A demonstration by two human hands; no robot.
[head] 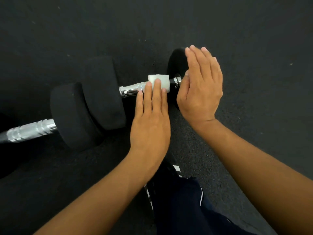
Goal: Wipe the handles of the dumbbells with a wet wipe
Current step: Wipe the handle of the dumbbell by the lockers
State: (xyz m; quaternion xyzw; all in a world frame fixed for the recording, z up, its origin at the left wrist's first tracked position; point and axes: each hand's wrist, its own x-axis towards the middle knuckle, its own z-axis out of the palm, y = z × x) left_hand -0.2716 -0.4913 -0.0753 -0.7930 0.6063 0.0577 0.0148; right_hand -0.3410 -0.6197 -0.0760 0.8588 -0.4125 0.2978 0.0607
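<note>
Dumbbells: two black dumbbells with shiny metal handles (132, 90) on the dark floor (237, 31).
Wipe: one white wet wipe (159, 81) wrapped on the nearer handle.
Your left hand (150, 119): flat fingers press the wipe.
Your right hand (201, 85): flat, fingers straight, against the black end weight (176, 61).

A dark, speckled rubber floor (254, 39) fills the view. Two dumbbells with chrome handles and black round weight plates lie on it: the farther dumbbell (101, 85) crosses the middle, and the nearer dumbbell (71, 114) lies at the left, just beside it. A black shoe with white stripes (162, 177) stands on the floor at the bottom.
</note>
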